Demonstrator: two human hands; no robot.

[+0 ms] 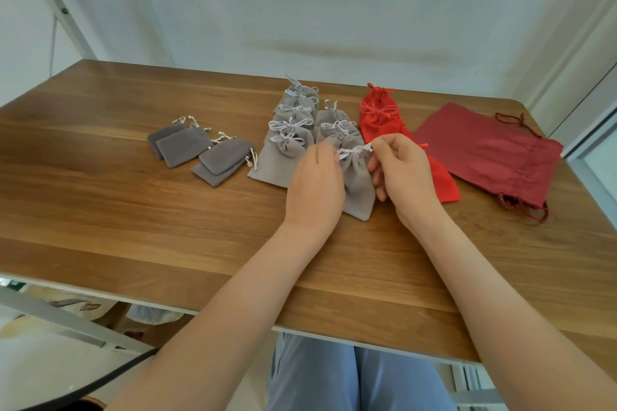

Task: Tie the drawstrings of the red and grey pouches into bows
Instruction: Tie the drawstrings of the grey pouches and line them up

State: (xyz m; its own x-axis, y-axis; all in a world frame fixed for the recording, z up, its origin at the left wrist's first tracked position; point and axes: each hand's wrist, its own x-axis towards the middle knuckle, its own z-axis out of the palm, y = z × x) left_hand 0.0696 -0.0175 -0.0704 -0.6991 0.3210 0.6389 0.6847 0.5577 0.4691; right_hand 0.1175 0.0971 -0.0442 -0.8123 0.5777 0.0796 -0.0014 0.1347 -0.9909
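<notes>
Head view: a grey pouch (359, 183) lay on the tabletop (133, 210) near its middle, mouth gathered and pointing to 12 o'clock. Its white cord (355, 151) ran taut across the neck between both hands. The right grip (405, 177) pinched the cord's 3 o'clock end between thumb and forefinger; the left grip (314, 187), seen from the back, was closed on the 9 o'clock end and covered the pouch's left edge. At 11 o'clock from the held pouch lay overlapping light grey pouches (290, 140) with bows. At 9 o'clock, well apart, lay dark grey pouches (187, 143). At 1 o'clock lay bright red pouches (380, 117) with bows, and at 3 o'clock a flat dark red pouch (487, 150).
</notes>
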